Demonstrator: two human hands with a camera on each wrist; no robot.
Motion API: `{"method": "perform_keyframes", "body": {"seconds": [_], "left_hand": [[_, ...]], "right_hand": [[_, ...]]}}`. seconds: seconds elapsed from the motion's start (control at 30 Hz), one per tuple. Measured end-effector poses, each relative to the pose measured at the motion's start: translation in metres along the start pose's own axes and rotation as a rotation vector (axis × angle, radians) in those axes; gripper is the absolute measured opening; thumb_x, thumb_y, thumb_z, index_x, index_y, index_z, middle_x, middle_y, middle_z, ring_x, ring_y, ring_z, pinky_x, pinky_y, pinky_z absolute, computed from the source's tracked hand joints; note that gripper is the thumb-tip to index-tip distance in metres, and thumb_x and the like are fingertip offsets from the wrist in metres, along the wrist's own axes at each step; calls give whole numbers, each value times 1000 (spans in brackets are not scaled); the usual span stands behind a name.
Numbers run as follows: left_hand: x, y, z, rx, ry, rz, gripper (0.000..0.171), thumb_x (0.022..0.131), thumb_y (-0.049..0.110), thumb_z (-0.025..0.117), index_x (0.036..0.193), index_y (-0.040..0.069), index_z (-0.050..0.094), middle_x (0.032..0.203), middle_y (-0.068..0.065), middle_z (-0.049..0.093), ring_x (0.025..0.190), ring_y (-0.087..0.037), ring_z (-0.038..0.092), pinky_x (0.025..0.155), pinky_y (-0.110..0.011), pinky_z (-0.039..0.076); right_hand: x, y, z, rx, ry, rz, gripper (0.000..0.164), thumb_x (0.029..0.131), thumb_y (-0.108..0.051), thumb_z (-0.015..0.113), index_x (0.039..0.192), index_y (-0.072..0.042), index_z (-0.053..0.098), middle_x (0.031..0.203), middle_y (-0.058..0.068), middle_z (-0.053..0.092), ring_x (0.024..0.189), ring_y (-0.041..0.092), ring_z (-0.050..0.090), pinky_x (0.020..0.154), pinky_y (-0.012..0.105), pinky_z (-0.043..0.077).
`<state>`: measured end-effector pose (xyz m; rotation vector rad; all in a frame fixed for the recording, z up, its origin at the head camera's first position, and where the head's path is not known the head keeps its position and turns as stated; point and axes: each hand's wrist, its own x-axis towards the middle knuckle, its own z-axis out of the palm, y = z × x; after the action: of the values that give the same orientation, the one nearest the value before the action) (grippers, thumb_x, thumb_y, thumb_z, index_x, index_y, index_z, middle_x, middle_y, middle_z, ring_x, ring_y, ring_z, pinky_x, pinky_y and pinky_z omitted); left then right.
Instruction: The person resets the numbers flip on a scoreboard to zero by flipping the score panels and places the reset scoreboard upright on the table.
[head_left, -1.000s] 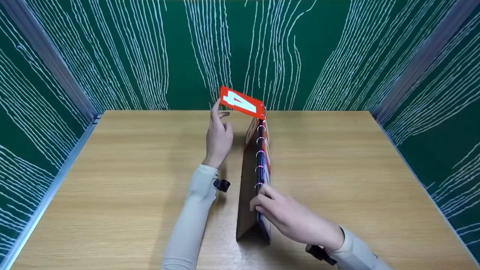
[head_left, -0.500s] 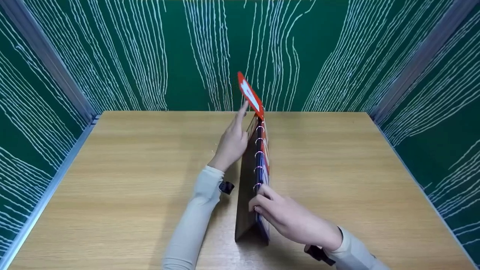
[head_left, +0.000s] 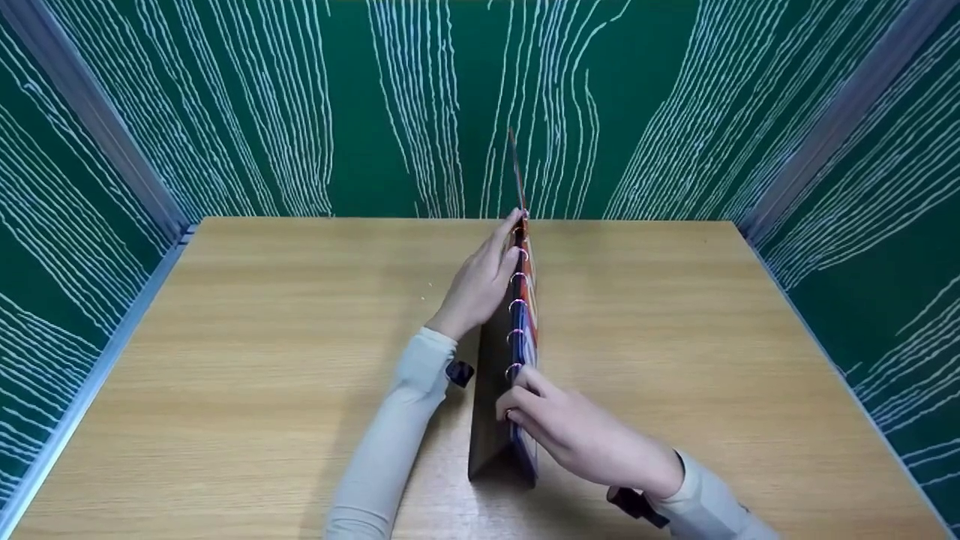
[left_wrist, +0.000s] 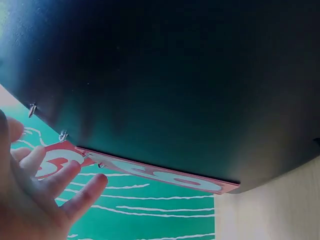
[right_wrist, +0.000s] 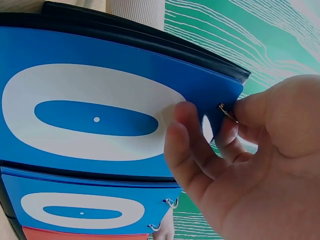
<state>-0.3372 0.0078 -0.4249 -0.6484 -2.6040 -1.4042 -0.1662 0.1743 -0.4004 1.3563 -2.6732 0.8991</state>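
Observation:
A flip scoreboard (head_left: 491, 397) stands like a tent on the table, its black back panel facing left and number cards hanging on the right. At its far end a red number card (head_left: 517, 169) stands up nearly edge-on from the rings. My left hand (head_left: 480, 289) has its fingers extended at the foot of that card, by the top edge. Near the close end, my right hand (head_left: 581, 435) pinches the scoreboard's top edge. The right wrist view shows a blue card (right_wrist: 115, 47) with a white 0, with my thumb and fingers at its ring corner.
The wooden table (head_left: 262, 360) spreads to both sides of the scoreboard. Green walls (head_left: 390, 97) with wavy white lines enclose it at the back and sides. A smaller blue 0 card (right_wrist: 82, 227) hangs beside the large one.
The red card, which showed a 4, has swung up and right from leaning left to nearly edge-on. My left hand has followed it rightward to the rings; the right hand has stayed put.

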Motion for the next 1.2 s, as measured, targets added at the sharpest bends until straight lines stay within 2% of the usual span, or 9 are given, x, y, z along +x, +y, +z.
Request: {"method": "perform_keyframes", "body": {"seconds": [0.1, 0.2, 0.37, 0.57, 0.73, 1.03, 1.2], "left_hand": [[0, 0, 2, 9, -27, 16, 57, 109, 50, 29, 163, 40, 13, 171, 3, 22, 158, -22, 25, 126, -56, 25], [1, -1, 6, 38, -52, 19, 57, 108, 51, 30, 162, 41, 16, 171, 2, 24, 157, -23, 26, 125, -59, 23], [-1, -3, 8, 111, -81, 9, 56, 108, 52, 30, 162, 41, 19, 170, 4, 27, 157, -21, 25, 127, -56, 20], [-1, -4, 8, 140, -116, 11, 58, 106, 56, 27, 161, 39, 24, 169, 12, 26, 158, -19, 22, 127, -55, 21], [-1, -3, 7, 187, -125, 21, 56, 106, 56, 28, 160, 40, 28, 168, 15, 27, 157, -17, 23, 127, -51, 24], [1, -1, 4, 231, -110, 44, 53, 107, 53, 28, 156, 33, 40, 163, 8, 38, 152, -19, 32, 123, -51, 32], [3, -5, 3, 234, -110, 49, 52, 108, 52, 27, 152, 31, 45, 166, 7, 33, 152, -21, 31, 124, -52, 30]], "right_hand": [[1, 1, -1, -1, 16, -32, 15, 108, -14, 46, 113, -18, 59, 104, -5, 48, 77, 3, 50, 71, 16, 50], [1, 1, -1, -3, 21, -38, 14, 108, -14, 47, 113, -18, 60, 103, -6, 47, 76, 2, 49, 70, 15, 49], [0, 1, 1, -13, 13, -25, 15, 108, -15, 47, 113, -17, 61, 102, -6, 48, 75, 1, 49, 70, 14, 49], [-1, 1, 2, -15, 5, -11, 15, 108, -16, 47, 113, -17, 61, 103, -6, 49, 74, 1, 48, 69, 14, 49], [0, 1, 2, -23, 15, -18, 14, 107, -14, 48, 113, -17, 61, 103, -6, 49, 75, 1, 49, 70, 14, 49], [1, 0, 2, -29, 17, -23, 15, 107, -13, 48, 113, -17, 61, 104, -6, 49, 77, 2, 50, 71, 15, 50], [2, 0, 3, -44, 20, -31, 16, 107, -12, 48, 112, -16, 62, 104, -5, 49, 78, 2, 51, 72, 15, 50]]}}
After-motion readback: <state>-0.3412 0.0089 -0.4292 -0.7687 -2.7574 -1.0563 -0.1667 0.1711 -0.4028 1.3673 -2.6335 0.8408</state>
